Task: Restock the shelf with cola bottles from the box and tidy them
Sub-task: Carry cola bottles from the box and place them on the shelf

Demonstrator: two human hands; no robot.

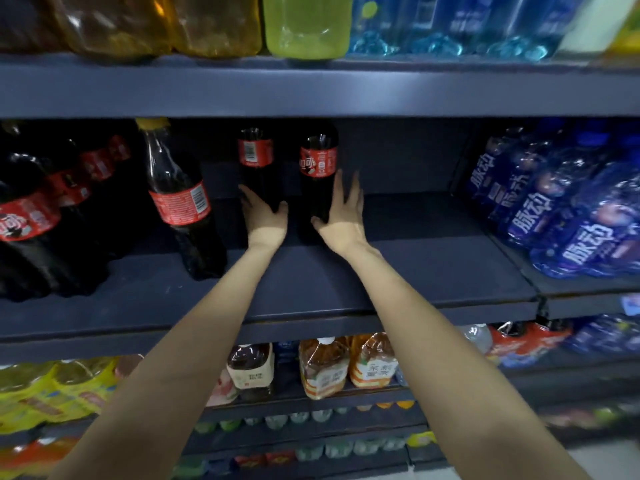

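The shelf (415, 271) is dark slate blue. The two cola bottles (258, 168) at the far middle are near black with red labels carrying white print. The cola bottle (180, 202) nearer on the left has a yellow cap and a red label with a white barcode patch. At right, the blue bottles (571, 216) bear large white characters. Above sit amber, lime-green and pale blue bottles (304, 26). Below are orange-and-white labelled tea bottles (346, 368) and yellow packs (52, 393).
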